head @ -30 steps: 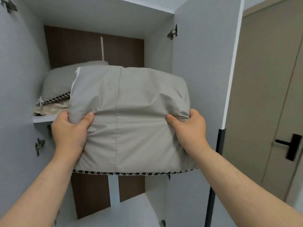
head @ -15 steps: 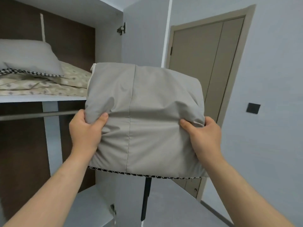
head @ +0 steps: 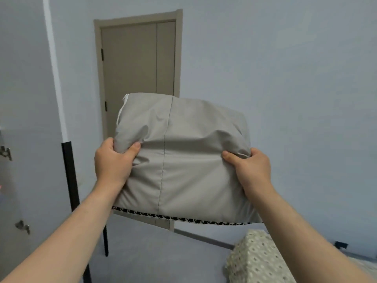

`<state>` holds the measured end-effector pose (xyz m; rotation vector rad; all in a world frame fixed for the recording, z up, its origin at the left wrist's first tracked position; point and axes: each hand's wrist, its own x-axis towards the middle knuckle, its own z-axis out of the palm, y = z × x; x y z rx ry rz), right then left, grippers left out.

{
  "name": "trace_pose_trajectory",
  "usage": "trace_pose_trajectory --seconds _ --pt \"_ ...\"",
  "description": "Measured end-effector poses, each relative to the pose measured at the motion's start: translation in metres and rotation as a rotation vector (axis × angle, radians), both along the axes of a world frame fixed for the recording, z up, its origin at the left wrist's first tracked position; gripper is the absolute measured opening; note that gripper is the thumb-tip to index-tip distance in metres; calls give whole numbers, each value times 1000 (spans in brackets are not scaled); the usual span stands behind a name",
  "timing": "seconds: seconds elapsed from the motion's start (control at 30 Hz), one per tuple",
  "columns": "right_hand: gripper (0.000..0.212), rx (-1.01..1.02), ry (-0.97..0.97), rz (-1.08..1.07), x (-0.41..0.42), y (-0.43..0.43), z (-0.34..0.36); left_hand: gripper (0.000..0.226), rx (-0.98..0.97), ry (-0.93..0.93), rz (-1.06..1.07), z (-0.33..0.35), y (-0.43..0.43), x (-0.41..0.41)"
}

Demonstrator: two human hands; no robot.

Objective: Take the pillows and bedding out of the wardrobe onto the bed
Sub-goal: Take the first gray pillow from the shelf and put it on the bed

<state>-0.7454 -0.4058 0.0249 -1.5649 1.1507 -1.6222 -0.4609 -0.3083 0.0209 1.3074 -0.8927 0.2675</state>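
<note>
A large grey pillow (head: 183,160) is held up in mid-air, left hand (head: 113,162) and right hand (head: 252,170) each clenched on a side edge; lower it flat onto the patterned bed (head: 257,260) below the right grip.

We find no readable text, label, brand, number or sign anywhere in this view.
</note>
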Motion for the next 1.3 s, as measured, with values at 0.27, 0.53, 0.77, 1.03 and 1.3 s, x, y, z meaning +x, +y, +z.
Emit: trace_pose_trajectory --seconds 0.27,0.53,0.77,1.03,1.3 --pt "45 24 29 -295 -123 -58 -17 40 15 40 -346 -16 -145 -104" --pt "50 114 37 -606 -198 -165 -63 37 150 -22 -618 -45 -345 -193" --pt "51 260 -23 -967 -257 -243 -112 33 300 -91 -983 -92 -515 -301" --pt "50 421 -67 -1373 -324 -192 -158 32 454 -177 -1418 -151 -554 -472" --pt "52 633 -157 -1611 -345 -98 -255 27 626 -289 -1703 -266 -488 -571"
